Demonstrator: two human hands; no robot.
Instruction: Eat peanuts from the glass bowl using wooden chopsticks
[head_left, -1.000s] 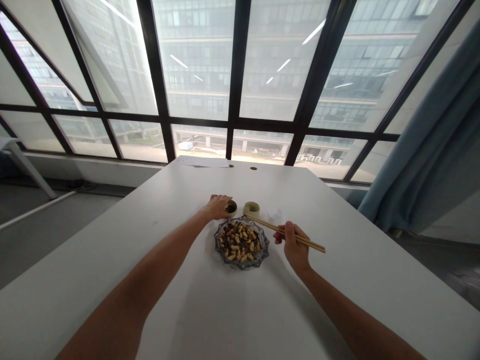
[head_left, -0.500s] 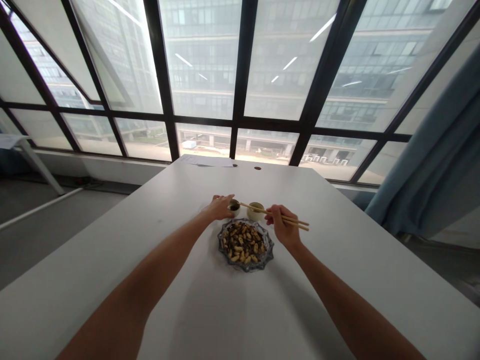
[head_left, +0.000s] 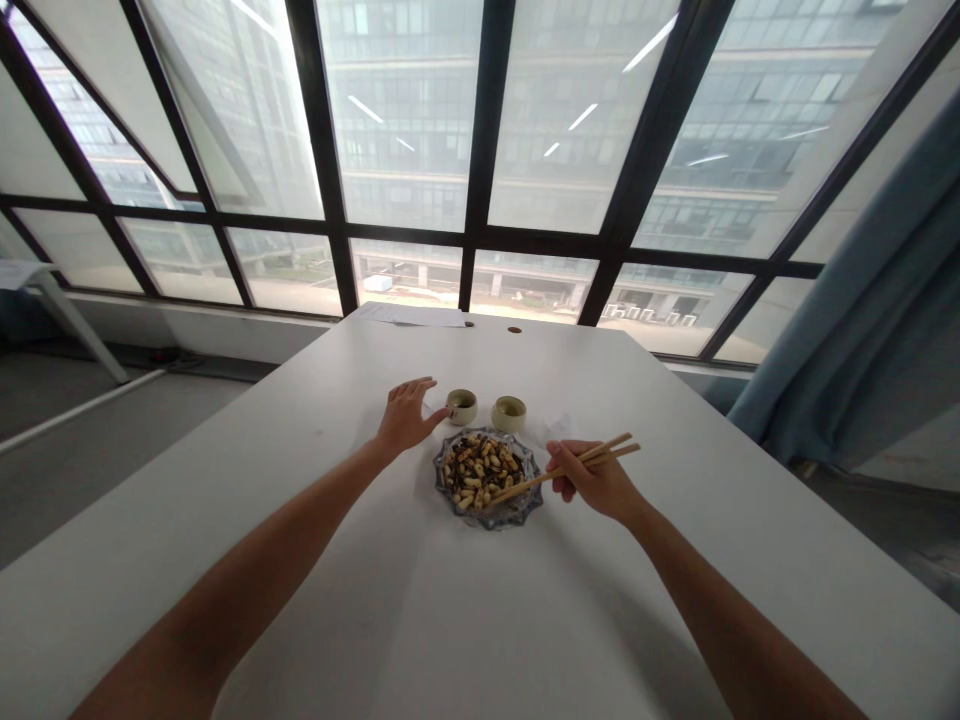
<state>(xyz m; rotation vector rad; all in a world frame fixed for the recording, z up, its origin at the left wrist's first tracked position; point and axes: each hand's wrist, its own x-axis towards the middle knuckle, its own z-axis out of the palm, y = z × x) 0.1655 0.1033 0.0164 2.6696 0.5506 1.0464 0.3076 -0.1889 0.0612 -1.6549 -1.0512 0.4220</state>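
Head view: gripping chopsticks [head_left: 534, 482] in right hand [head_left: 592, 482], with tips in glass dish [head_left: 526, 508] of nut-like pieces [head_left: 484, 463], between left and right edges of table [head_left: 690, 480]; holding left hand [head_left: 405, 417] spread beside left-hand cup [head_left: 461, 408]. Likely light, stiff, slick-tipped; best pinched toward rear ends.

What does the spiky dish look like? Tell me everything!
The dish looks like clear glass with a bluish-grey tint and a zigzag rim. It sits flat on the white table, nearer than the left cup and the right cup. In it lies a mix of tan, peanut-like pieces and dark bits too small to name. Chopsticks in the right hand reach over its right edge, tips at the pieces; whether they touch the rim isn't clear.
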